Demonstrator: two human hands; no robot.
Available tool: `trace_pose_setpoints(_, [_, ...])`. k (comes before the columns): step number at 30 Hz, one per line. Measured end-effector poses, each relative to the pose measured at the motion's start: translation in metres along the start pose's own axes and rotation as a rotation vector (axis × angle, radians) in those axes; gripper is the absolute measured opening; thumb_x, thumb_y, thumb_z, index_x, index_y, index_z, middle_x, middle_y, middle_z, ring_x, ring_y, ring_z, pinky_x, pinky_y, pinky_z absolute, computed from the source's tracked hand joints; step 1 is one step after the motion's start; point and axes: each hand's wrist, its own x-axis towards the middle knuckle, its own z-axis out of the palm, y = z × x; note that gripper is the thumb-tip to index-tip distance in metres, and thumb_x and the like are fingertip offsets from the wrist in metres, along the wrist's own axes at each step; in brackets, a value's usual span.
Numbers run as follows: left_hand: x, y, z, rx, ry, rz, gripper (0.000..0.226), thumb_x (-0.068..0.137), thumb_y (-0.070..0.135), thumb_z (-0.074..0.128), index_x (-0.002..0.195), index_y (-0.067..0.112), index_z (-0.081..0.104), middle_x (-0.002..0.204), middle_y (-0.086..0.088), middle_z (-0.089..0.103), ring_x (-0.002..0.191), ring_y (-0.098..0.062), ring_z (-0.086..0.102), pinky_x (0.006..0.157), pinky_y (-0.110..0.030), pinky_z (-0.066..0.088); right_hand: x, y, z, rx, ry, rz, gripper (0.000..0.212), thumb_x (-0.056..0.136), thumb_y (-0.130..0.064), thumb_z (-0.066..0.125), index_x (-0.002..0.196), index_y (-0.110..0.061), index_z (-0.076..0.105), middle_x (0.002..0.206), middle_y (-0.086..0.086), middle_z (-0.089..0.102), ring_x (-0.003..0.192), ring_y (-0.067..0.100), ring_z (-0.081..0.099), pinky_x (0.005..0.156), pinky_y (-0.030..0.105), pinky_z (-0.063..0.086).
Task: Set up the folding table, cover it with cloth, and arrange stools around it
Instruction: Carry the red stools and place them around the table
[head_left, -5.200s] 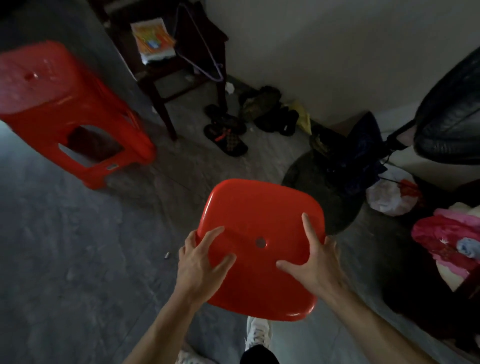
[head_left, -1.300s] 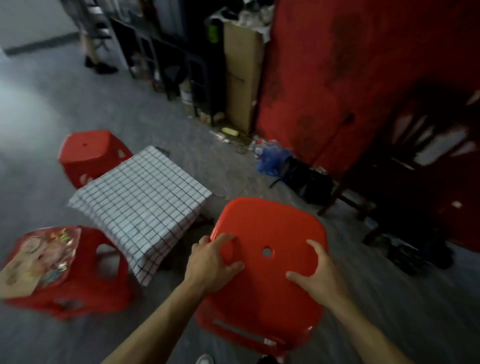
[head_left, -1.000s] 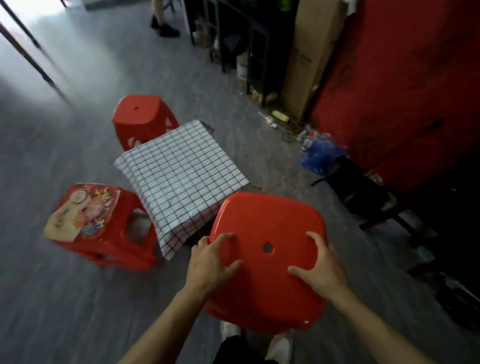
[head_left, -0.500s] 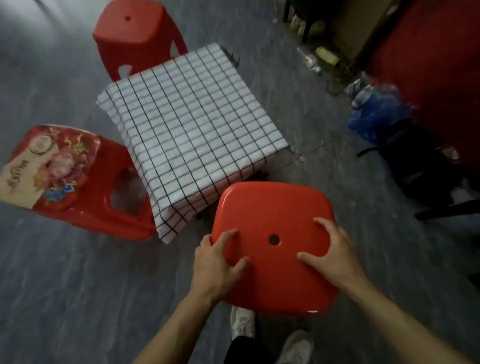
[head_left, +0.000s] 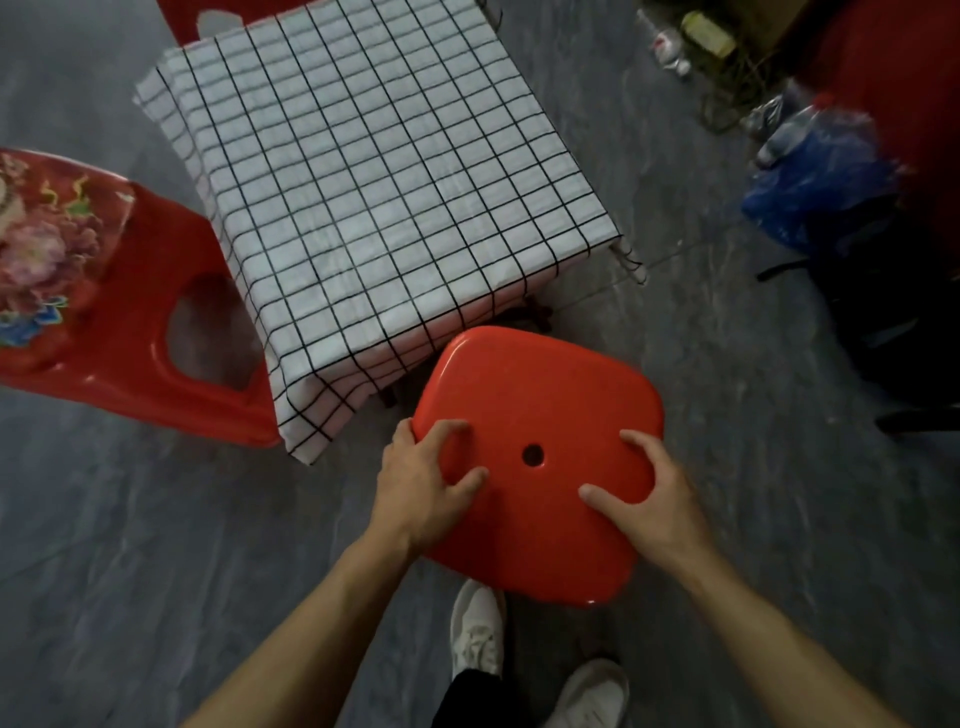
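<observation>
Both hands (head_left: 426, 488) (head_left: 649, 504) grip the red stool (head_left: 540, 395), seat up, beside the table (head_left: 374, 171).

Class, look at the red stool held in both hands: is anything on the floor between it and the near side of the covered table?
Nothing visible. Both hands, left and right, grip the stool just short of the table. The floor under the stool is hidden; the person's shoes are behind it.

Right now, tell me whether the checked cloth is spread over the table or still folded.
Spread. The checked cloth lies flat across the whole tabletop, and its edges hang down over the near sides, hiding the table beneath.
</observation>
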Motion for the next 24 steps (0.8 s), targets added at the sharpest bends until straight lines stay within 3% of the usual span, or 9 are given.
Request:
trace_pose_setpoints(4, [0.000,0.004,-0.008,0.118,-0.046,0.020,0.060,0.085,0.045,0.066,0.139,0.046,0.039,0.156,-0.008,0.020,0.141,-0.033,0.027,0.111,-0.053,0.038,-0.001,-0.009,0.000,-0.075,-0.052,0.053,0.086,0.066,-0.050,0.083,0.140,-0.041,0.039,0.136,0.006,0.046,0.121,0.024,0.051,0.103,0.045,0.046])
trace_pose_setpoints(8, [-0.013,0.022,-0.024,0.185,0.001,0.095,0.059,0.089,0.044,0.063,0.144,0.038,0.041,0.163,-0.005,0.011,0.149,-0.026,0.010,0.118,-0.049,0.027,-0.005,-0.037,-0.019,-0.133,-0.015,0.013,0.081,0.077,-0.042,0.079,0.146,-0.030,0.038,0.144,0.009,0.039,0.129,0.025,0.046,0.109,0.040,0.040])
trace_pose_setpoints(19, [-0.106,0.077,-0.097,0.192,0.143,0.121,0.062,0.087,0.049,0.063,0.144,0.036,0.042,0.161,-0.003,0.023,0.148,-0.023,0.017,0.117,-0.047,0.028,-0.087,-0.118,-0.112,-0.213,-0.057,-0.343,0.079,0.082,-0.042,0.074,0.149,-0.027,0.035,0.144,-0.001,0.040,0.130,0.015,0.042,0.105,0.031,0.039])
trace_pose_setpoints(24, [-0.209,0.106,-0.116,0.077,0.275,0.063,0.060,0.083,0.049,0.064,0.139,0.031,0.050,0.155,-0.006,0.035,0.143,-0.025,0.028,0.115,-0.044,0.031,-0.165,-0.138,-0.147,-0.245,-0.119,-0.491,0.078,0.081,-0.039,0.077,0.147,-0.024,0.039,0.139,0.003,0.044,0.127,0.020,0.046,0.109,0.040,0.042])
